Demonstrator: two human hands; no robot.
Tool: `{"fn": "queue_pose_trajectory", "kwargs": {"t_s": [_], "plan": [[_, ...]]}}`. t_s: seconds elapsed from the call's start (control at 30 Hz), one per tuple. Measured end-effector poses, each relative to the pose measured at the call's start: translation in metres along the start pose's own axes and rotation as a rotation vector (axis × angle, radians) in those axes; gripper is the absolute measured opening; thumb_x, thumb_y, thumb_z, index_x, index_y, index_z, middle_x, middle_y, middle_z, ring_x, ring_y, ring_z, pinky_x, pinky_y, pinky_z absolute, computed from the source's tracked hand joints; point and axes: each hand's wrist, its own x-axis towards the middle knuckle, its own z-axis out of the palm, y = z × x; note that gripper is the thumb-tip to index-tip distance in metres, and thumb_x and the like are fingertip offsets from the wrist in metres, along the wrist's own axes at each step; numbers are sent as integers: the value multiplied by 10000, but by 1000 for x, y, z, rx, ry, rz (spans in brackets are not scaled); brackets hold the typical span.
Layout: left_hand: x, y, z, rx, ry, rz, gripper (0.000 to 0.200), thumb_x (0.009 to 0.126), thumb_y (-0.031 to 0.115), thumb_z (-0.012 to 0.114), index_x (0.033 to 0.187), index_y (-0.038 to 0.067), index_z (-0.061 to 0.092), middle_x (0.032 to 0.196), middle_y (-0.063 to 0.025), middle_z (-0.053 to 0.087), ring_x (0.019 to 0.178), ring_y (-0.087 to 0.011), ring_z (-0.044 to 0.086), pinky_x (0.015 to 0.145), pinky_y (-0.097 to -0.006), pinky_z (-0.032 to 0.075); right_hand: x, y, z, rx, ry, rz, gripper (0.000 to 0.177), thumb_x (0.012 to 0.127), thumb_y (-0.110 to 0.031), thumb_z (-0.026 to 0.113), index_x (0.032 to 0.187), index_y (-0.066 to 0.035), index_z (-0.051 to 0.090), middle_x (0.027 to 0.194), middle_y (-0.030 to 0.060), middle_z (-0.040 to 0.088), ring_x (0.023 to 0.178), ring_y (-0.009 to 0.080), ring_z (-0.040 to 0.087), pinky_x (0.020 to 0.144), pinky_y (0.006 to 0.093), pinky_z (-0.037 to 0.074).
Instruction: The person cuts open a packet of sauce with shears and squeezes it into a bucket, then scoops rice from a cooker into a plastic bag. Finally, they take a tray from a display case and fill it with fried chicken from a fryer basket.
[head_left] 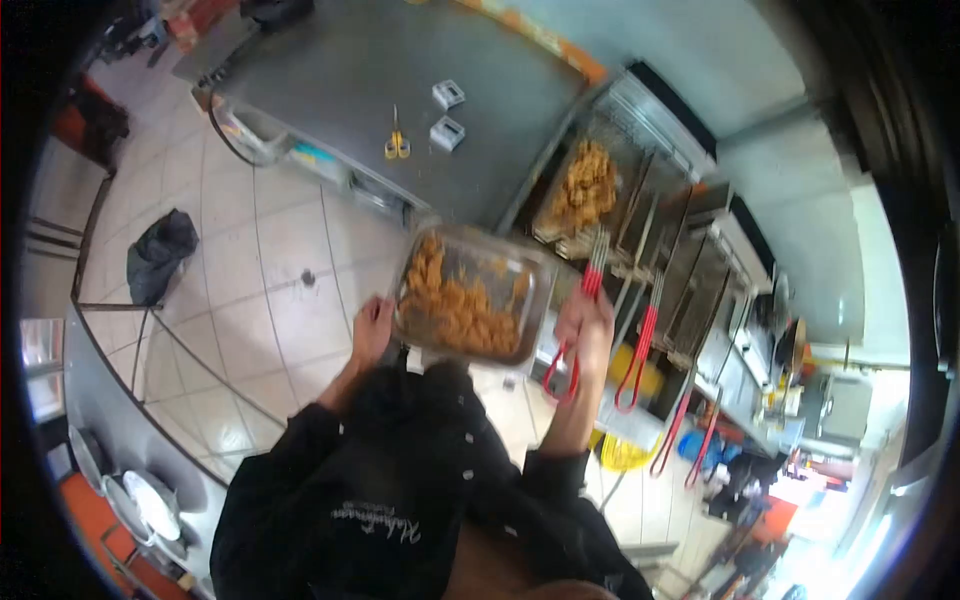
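Note:
My left hand (374, 328) is closed on the left rim of a clear rectangular tub (541, 310), held in front of my body. Browned fried pieces (465, 311) lie in the tub, mostly toward its near and left sides. On the right, my right hand (585, 325) is wrapped round the red handle (592, 281) of a fryer basket. That basket (575, 243) sits at the fryer and holds more fried pieces (585, 185). The tub's right edge is close beside my right hand.
Yellow scissors (397, 146) and two small white devices (448, 94) rest on the steel table (330, 70). More red basket handles (636, 370) stick out from the fryer at right. A black bag (160, 255) lies on the tiled floor. Round metal lids or bowls (152, 505) stand lower left.

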Motion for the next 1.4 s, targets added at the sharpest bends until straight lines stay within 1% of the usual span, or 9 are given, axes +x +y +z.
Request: {"fn": "queue_pose_trajectory", "kwargs": {"t_s": [0.07,0.4,0.77,0.93,1.07,1.17,1.33,1.37,1.4], "plan": [[-12,4,-4,33,-73,-201,401,1015,301,540,802,-37,516,641,-108,372,663,-109,356,585,-320,364,-8,-8,13,-23,32,42,40,996,-127,527,995,-95,551,625,-73,380,470,28,338,401,214,258],[-10,5,-2,30,-31,50,442,1004,373,529,799,-18,542,635,-149,466,615,-210,419,595,-387,402,6,4,-16,-15,0,-7,29,995,-135,538,993,-120,514,609,-78,363,433,34,328,365,215,237],[-36,-19,-3,-1,-131,-131,430,1006,361,539,809,-21,527,670,-127,435,687,-143,413,625,-343,404,16,20,-24,13,50,11,43,984,-115,535,1019,-101,556,627,-72,381,449,32,344,366,210,245],[-25,-13,8,100,-7,-16,411,1034,337,482,940,-51,579,784,-247,590,716,-369,563,683,-437,458,33,33,-37,-76,-16,-69,39,996,-145,539,994,-106,533,616,-78,378,459,21,339,376,200,232],[-30,-11,12,33,-38,-10,415,1054,343,424,960,-40,553,781,-263,565,712,-381,547,696,-448,451,0,-10,1,-5,5,58,48,984,-145,574,974,-118,536,606,-81,370,446,30,323,393,213,255],[-44,-21,18,59,-52,-44,448,1073,383,402,928,-21,528,761,-83,487,763,-168,427,720,-338,431,26,5,-21,-56,29,37,76,982,-166,586,991,-116,528,617,-78,372,437,36,325,378,212,261],[-25,-12,28,40,-12,-45,481,1073,416,381,927,-22,516,750,-139,498,724,-220,457,704,-367,431,8,-30,-23,-153,-55,76,83,991,-162,569,1023,-96,530,626,-71,372,438,40,347,370,221,285],[-26,-7,27,85,0,-41,459,1063,394,401,909,-27,499,745,-233,541,708,-378,542,692,-451,440,1,-36,-27,-217,-70,85,114,998,-192,570,1006,-90,520,618,-63,372,437,47,359,369,228,313],[-25,-4,29,82,2,-47,459,1063,394,401,909,-27,499,745,-233,541,708,-378,542,692,-451,440,-8,-44,-29,-279,-92,94,151,1005,-222,571,988,-85,510,610,-55,373,435,55,371,369,236,341]]}}
